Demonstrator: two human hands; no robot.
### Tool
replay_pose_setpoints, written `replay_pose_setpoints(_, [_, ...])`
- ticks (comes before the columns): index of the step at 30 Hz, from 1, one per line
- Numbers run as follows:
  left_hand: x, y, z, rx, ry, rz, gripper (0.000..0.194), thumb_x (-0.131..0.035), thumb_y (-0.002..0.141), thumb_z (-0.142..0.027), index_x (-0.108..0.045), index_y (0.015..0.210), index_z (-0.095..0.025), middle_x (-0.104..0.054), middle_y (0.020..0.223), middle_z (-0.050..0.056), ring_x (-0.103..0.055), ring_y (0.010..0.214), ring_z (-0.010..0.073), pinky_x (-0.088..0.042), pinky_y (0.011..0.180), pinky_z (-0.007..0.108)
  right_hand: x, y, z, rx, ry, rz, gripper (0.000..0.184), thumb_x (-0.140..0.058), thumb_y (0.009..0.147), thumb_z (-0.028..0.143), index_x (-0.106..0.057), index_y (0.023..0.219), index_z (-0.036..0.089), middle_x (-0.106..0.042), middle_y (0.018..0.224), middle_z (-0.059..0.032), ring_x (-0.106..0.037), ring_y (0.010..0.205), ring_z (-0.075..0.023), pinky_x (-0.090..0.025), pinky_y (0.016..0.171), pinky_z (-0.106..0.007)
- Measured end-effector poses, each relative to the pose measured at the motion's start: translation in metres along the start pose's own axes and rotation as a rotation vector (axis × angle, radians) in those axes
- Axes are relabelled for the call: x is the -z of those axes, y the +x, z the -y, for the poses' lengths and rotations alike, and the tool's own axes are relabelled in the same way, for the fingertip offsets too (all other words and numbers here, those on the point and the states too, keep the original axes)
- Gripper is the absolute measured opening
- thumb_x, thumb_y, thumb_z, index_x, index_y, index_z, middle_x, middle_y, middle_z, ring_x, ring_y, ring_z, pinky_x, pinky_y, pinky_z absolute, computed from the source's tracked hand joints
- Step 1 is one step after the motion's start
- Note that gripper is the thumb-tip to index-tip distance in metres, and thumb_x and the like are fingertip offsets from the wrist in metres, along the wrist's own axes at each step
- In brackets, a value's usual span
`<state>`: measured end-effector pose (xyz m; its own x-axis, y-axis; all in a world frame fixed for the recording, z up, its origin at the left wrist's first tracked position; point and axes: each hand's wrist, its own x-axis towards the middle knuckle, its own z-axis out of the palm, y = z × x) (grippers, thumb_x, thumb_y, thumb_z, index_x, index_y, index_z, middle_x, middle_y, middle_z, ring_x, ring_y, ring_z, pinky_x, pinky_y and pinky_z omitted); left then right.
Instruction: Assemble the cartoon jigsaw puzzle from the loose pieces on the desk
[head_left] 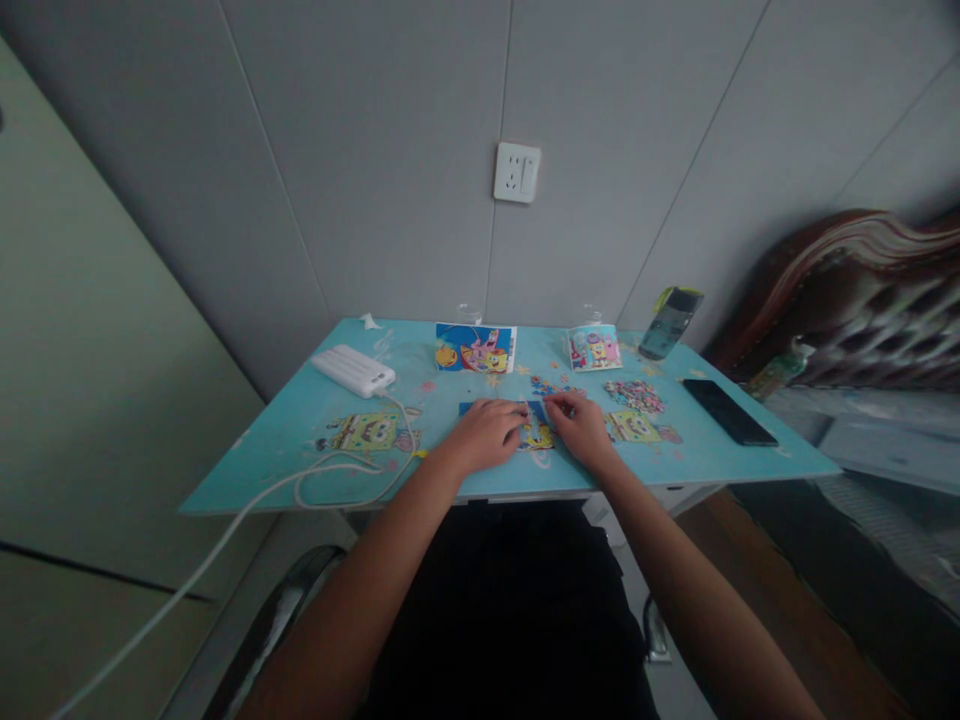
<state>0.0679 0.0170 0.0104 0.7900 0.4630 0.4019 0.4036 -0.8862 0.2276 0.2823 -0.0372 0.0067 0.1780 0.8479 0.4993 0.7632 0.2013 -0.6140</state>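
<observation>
A partly built cartoon jigsaw puzzle (537,432) lies on the light blue table (285,440), between my hands. My left hand (486,432) rests on the puzzle's left part, fingers curled down onto it. My right hand (576,424) presses on the right part, fingers bent and close together. Whether either hand pinches a piece I cannot tell. A heap of loose puzzle pieces (634,395) lies just right of my right hand. More loose pieces (551,384) are scattered behind the hands.
Two picture cards (475,348) (594,348) lean against the wall. A white power bank (352,370) with a cable (330,478) lies at left. A black phone (729,411) lies at right, another phone (670,322) leans on the wall. A wall socket (517,172) is above.
</observation>
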Motion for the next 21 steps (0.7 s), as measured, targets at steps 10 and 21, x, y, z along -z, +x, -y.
replay_pose_setpoints(10, [-0.002, 0.0, 0.0, -0.004, -0.007, 0.011, 0.034, -0.049, 0.096, -0.021, -0.068, 0.124, -0.024, -0.068, 0.132, 0.004, -0.058, 0.128, 0.0224, -0.041, 0.11, 0.043, 0.007, -0.001, -0.001, -0.139, 0.056, -0.284, 0.033, -0.055, 0.091, 0.038, -0.076, 0.1, 0.015, -0.075, 0.088, -0.0102, -0.064, 0.074, -0.0224, -0.049, 0.07, -0.035])
replay_pose_setpoints(21, [-0.005, -0.006, 0.005, -0.004, -0.049, 0.016, 0.035, -0.048, 0.097, -0.019, -0.063, 0.129, -0.027, -0.064, 0.139, 0.002, -0.053, 0.134, 0.0195, -0.038, 0.113, 0.042, 0.021, 0.0, -0.015, -0.241, 0.078, -0.537, 0.038, -0.052, 0.089, 0.039, -0.075, 0.105, 0.013, -0.075, 0.091, -0.0126, -0.065, 0.079, -0.0252, -0.05, 0.076, -0.037])
